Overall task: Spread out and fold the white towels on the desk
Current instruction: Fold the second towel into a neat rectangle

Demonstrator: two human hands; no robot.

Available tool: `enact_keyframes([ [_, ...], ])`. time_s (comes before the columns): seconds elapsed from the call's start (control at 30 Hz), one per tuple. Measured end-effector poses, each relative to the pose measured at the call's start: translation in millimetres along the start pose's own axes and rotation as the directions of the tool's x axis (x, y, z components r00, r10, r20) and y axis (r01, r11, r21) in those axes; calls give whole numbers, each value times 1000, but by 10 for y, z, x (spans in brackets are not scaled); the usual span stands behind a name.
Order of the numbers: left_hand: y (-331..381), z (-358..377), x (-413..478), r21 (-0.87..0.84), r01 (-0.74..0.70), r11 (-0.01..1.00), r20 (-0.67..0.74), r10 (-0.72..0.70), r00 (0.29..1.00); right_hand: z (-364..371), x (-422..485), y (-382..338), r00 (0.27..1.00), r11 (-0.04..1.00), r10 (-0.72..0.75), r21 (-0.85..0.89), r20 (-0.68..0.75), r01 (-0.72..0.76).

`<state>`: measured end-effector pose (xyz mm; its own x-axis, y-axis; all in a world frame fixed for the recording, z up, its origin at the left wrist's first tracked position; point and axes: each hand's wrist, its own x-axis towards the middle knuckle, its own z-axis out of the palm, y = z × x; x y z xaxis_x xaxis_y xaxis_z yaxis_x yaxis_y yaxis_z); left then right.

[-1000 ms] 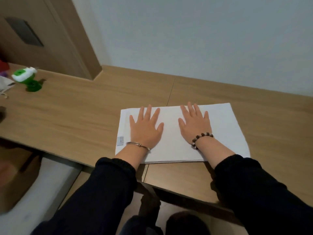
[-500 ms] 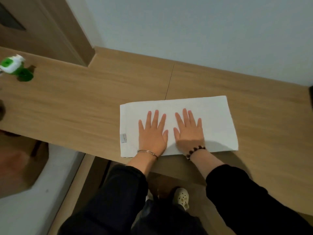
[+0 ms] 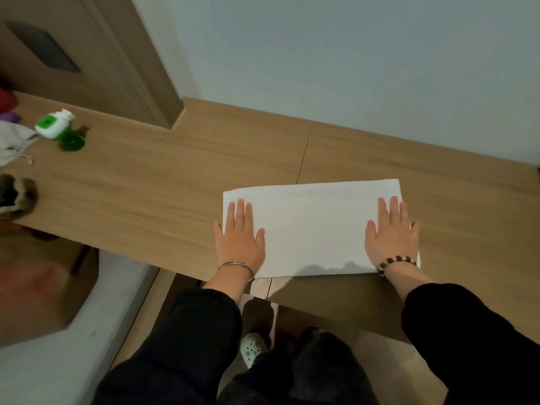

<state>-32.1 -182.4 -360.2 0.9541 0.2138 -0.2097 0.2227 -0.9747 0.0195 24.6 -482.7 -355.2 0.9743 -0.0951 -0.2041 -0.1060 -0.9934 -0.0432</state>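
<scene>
head view: left hand [image 3: 240, 240] and right hand [image 3: 390, 235] lie flat, fingers straight, on opposite ends of the towel [image 3: 314, 226]. towel sits folded on the desk [image 3: 146, 182].

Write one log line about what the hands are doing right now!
white towel: flat rectangle on desk | left hand: flat on its left end | right hand: flat on its right end
</scene>
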Motion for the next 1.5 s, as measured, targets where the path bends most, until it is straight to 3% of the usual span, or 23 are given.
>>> enact_keyframes([
  [0.17,-140,-168,-19,73,-37,997,74,32,997,-41,3,-70,997,998,32,-50,75,-29],
  [0.23,-107,-306,56,125,-60,990,39,56,998,-92,37,-150,994,995,27,-99,108,-16],
  [0.33,91,-577,361,119,-170,978,-2,171,985,-249,177,-300,982,975,-149,-145,119,166],
  [0.4,243,-712,622,51,-261,964,19,260,965,-395,355,-411,951,946,-306,-95,54,310],
  [0.5,412,-794,936,-79,-278,957,149,287,946,-570,646,-551,863,863,-505,-35,10,505],
  [0.57,454,-802,1085,-119,-243,963,251,266,931,-638,805,-636,812,821,-570,39,129,570],
  [0.67,445,-808,1246,-122,-207,971,350,237,906,-733,1028,-710,755,818,-564,99,335,567],
  [0.8,444,-815,1310,-110,-144,983,450,178,875,-809,1137,-783,718,826,-542,122,438,550],
  [0.93,484,-835,1331,-25,-205,978,512,189,838,-853,1155,-874,716,848,-453,11,532,529],
  [1.1,440,-897,1284,-37,-233,972,428,227,875,-877,1159,-927,703,850,-425,-15,570,527],
  [1.2,325,-1005,1210,38,-261,965,381,228,896,-934,1176,-1024,672,829,-446,-11,591,560],
  [1.4,-185,-1177,966,129,-85,988,217,56,975,-1061,1103,-1451,686,769,-539,-46,489,638],
  [1.5,-588,-1309,773,149,44,988,163,-68,984,-1197,941,-1858,674,673,-631,-161,384,722],
])
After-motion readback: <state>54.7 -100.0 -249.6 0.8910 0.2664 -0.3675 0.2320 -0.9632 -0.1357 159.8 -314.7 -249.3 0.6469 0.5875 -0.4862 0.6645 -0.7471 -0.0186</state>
